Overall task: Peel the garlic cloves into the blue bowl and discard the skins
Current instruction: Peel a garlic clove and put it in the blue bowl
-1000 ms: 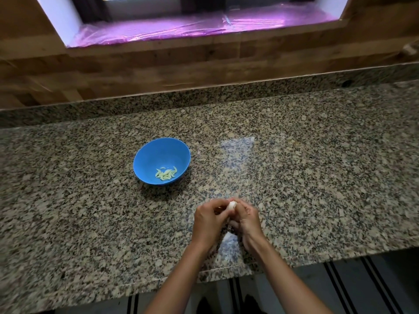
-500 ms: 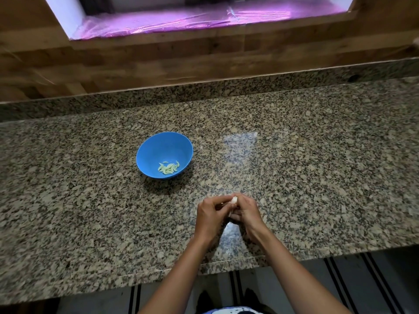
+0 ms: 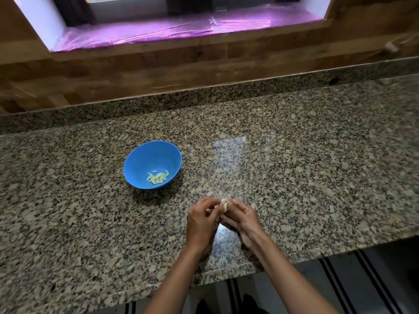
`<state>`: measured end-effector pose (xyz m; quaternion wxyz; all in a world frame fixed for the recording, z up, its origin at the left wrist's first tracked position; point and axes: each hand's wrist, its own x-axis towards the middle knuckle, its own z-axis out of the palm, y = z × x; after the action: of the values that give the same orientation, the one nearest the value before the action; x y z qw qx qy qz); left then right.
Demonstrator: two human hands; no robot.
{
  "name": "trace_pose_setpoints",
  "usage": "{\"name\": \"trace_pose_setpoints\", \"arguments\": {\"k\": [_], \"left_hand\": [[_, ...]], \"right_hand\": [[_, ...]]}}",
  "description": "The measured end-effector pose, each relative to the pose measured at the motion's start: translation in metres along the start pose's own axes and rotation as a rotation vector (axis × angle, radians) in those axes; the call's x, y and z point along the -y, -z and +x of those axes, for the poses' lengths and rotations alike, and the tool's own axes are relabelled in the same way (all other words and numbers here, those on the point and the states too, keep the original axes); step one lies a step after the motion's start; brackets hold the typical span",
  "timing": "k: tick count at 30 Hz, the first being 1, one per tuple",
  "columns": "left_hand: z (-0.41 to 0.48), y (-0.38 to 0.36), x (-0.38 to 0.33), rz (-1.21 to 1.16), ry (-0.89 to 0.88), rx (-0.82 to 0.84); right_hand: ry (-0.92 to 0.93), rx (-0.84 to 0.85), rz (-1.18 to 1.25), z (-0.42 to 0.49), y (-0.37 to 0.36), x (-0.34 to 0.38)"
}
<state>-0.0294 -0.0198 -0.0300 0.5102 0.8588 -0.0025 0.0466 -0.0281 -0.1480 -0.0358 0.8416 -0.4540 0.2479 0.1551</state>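
Granite-grey all round, and little changed from half a second ago. Still pressed together over the front part of the countertop [image 3: 294, 177]: left hand [image 3: 200, 219] and right hand [image 3: 241, 217], fingers curled, both pinching the garlic [image 3: 224, 203] between their fingertips. Showing a little more of that white lump than before, a rounded knob above the knuckles rather than a thin tip. Same spot for the blue bowl [image 3: 140, 152], to the left of the hands and farther back, apart from them. Same small heap of peeled cloves [image 3: 158, 177] at its bottom.

Polished stone, speckled black, grey and tan, with a pale glare patch [image 3: 229, 146] beyond the hands. Round and deep, smooth-walled, evenly blue: the bowl. Slim, curved, pale yellow-green: the cloves, lying toward the near right of the bowl's floor. Off-white and lumpy, the garlic, mostly covered by fingers, so no telling skin from flesh.

Behind, a low granite upstand [image 3: 249, 91], then a wood-plank wall [image 3: 158, 71], then a window sill [image 3: 181, 30] under wrinkled film glowing pink-purple. Below the counter's front lip, a dark floor with a striped mat [image 3: 335, 286]. Reaching in from the bottom edge and crossing that lip, two bare forearms [image 3: 181, 279] — with the fingers themselves hiding most of the garlic.
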Motion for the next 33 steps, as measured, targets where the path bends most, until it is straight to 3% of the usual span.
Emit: {"name": "trace_pose_setpoints", "arguments": {"k": [9, 20, 26, 33], "left_hand": [[0.004, -0.011, 0.002, -0.066, 0.138, 0.06], [0.023, 0.008, 0.006, -0.343, 0.363, 0.393], [0.012, 0.001, 0.003, -0.319, 0.29, 0.208], [0.011, 0.011, -0.004, -0.382, 0.313, 0.145]], "right_hand": [[-0.009, 0.045, 0.049, 0.005, 0.001, -0.001], [-0.059, 0.023, 0.021, 0.004, 0.0, 0.002], [-0.013, 0.008, 0.075, 0.003, -0.004, 0.002], [0.029, 0.005, -0.003, -0.002, -0.003, 0.009]]}}
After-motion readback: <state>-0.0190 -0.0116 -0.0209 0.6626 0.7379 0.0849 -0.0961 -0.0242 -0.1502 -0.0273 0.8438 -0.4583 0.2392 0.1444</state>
